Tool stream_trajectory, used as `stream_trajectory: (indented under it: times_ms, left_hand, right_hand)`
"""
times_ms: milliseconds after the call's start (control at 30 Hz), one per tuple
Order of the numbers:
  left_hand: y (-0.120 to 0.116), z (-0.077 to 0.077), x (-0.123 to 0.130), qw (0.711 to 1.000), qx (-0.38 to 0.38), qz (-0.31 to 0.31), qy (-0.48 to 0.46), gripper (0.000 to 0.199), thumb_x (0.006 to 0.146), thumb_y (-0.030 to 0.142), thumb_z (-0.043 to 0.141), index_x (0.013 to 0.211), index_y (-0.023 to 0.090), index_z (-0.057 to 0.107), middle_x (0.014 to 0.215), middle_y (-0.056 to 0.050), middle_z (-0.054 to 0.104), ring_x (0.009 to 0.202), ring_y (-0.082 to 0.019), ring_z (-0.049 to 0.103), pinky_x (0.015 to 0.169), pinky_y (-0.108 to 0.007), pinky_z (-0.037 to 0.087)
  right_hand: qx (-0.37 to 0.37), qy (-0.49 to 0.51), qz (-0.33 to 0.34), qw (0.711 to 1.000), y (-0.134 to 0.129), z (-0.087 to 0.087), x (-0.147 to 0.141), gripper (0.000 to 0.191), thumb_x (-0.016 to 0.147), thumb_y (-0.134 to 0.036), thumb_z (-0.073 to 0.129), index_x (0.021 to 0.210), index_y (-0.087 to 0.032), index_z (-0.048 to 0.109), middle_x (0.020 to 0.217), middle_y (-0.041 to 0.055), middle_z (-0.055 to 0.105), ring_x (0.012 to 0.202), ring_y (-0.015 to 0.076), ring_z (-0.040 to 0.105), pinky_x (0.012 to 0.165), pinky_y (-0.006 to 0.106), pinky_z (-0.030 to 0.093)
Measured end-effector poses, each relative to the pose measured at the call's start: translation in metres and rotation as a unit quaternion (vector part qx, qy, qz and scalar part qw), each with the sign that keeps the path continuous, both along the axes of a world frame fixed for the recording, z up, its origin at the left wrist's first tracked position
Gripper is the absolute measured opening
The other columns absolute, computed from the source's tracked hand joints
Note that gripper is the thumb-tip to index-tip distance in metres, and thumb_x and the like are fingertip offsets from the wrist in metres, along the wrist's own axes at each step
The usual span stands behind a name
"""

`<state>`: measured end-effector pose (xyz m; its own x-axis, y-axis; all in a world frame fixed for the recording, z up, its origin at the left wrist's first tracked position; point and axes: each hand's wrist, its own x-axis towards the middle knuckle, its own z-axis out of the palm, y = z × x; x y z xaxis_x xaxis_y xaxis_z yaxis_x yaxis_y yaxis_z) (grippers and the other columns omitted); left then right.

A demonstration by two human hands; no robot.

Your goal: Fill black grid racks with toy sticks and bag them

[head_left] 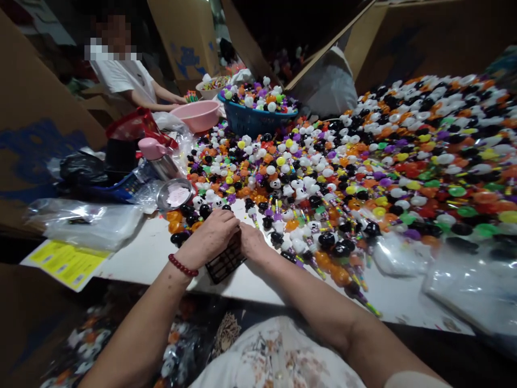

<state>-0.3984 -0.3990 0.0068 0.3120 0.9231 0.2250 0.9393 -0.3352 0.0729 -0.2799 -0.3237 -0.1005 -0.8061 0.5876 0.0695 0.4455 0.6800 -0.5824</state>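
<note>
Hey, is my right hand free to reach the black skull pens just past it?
Probably not yet: the right hand and left hand both grip a black grid tray, though the black skull pens lie unobstructed nearby.

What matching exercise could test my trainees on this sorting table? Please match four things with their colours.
Things:
1. plastic basket heaped with toy-topped pens
2. round plastic bowl
3. bead bracelet on the left wrist
4. grid tray under both hands

Colours:
A. pink
B. black
C. blue
D. dark red

Pairs: 1-C, 2-A, 3-D, 4-B
</note>
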Motion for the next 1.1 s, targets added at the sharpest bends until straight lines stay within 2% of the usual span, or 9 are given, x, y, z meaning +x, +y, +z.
stream_trajectory:
  times_ms: [200,333,467,600,667,733,900,967,1100]
  left_hand:
    - [0.006,-0.004,-0.007,0.999,-0.024,-0.011,0.039,0.015,0.091,0.010,0.048,0.082,0.018,0.057,0.091,-0.006,0.062,0.090,-0.021,0.055,0.090,-0.041,0.045]
    - [0.008,-0.007,-0.005,0.996,0.033,0.012,0.084,0.015,0.090,0.010,0.049,0.091,0.019,0.061,0.100,-0.007,0.067,0.104,-0.024,0.059,0.106,-0.052,0.037]
    - [-0.010,0.003,0.017,0.986,0.141,0.042,0.080,0.027,0.093,0.017,0.051,0.118,0.018,0.059,0.128,-0.014,0.062,0.128,-0.031,0.051,0.114,-0.062,0.029]
    - [-0.051,0.001,0.044,0.984,0.175,0.024,-0.008,0.034,0.092,0.018,0.054,0.126,0.022,0.056,0.128,-0.010,0.064,0.127,-0.026,0.054,0.109,-0.047,0.046]
    - [-0.075,-0.019,0.049,0.985,0.168,0.029,-0.034,0.031,0.092,0.020,0.055,0.123,0.024,0.058,0.118,-0.007,0.069,0.116,-0.024,0.061,0.099,-0.041,0.054]
    - [-0.096,-0.050,0.046,0.983,0.167,0.065,-0.035,0.024,0.093,0.025,0.054,0.116,0.025,0.061,0.111,-0.007,0.071,0.105,-0.024,0.066,0.093,-0.040,0.058]
    - [-0.128,-0.127,0.021,0.971,0.168,0.171,-0.006,0.042,0.094,0.032,0.051,0.136,0.022,0.051,0.130,-0.013,0.063,0.119,-0.034,0.061,0.094,-0.054,0.057]
    - [-0.134,-0.142,0.017,0.970,0.156,0.185,-0.006,0.051,0.095,0.032,0.049,0.145,0.024,0.042,0.136,-0.012,0.060,0.125,-0.033,0.058,0.097,-0.053,0.057]
    - [-0.132,-0.151,0.026,0.964,0.162,0.209,-0.022,0.059,0.096,0.027,0.047,0.153,0.027,0.029,0.141,-0.010,0.056,0.132,-0.029,0.053,0.103,-0.049,0.054]
  right_hand:
    - [0.007,-0.017,0.022,1.000,0.004,0.001,-0.009,0.022,0.096,-0.020,0.041,0.104,-0.018,0.061,0.106,0.0097,0.067,0.092,0.0229,0.062,0.075,0.031,0.045]
    - [0.017,-0.029,0.017,0.999,0.008,0.018,0.001,0.019,0.090,-0.020,0.052,0.106,-0.017,0.062,0.101,0.0083,0.068,0.085,0.0208,0.063,0.071,0.028,0.046]
    - [0.063,0.001,-0.022,0.998,0.024,0.050,0.050,0.028,0.093,-0.030,0.057,0.118,-0.018,0.058,0.112,0.0096,0.063,0.095,0.0208,0.059,0.081,0.030,0.046]
    - [0.185,-0.027,-0.179,0.966,0.069,0.079,0.124,0.019,0.097,-0.027,0.051,0.107,-0.016,0.064,0.106,0.0131,0.061,0.098,0.0242,0.053,0.087,0.034,0.044]
    - [0.231,-0.063,-0.258,0.936,0.094,0.085,0.154,0.020,0.096,-0.027,0.052,0.102,-0.014,0.065,0.107,0.0155,0.059,0.101,0.0265,0.051,0.089,0.036,0.042]
    - [0.252,-0.097,-0.293,0.917,0.116,0.084,0.172,0.023,0.097,-0.030,0.052,0.099,-0.013,0.068,0.108,0.0168,0.058,0.102,0.0276,0.051,0.088,0.036,0.042]
    - [0.255,-0.148,-0.259,0.920,0.141,0.071,0.174,0.027,0.097,-0.028,0.049,0.095,-0.013,0.072,0.105,0.0169,0.057,0.095,0.0259,0.056,0.081,0.034,0.042]
    - [0.253,-0.164,-0.247,0.921,0.145,0.068,0.167,0.025,0.095,-0.026,0.050,0.095,-0.013,0.072,0.106,0.0169,0.057,0.092,0.0251,0.058,0.077,0.033,0.042]
    - [0.238,-0.183,-0.244,0.922,0.148,0.070,0.158,0.024,0.093,-0.022,0.050,0.095,-0.013,0.072,0.106,0.0165,0.059,0.086,0.0232,0.061,0.071,0.032,0.041]
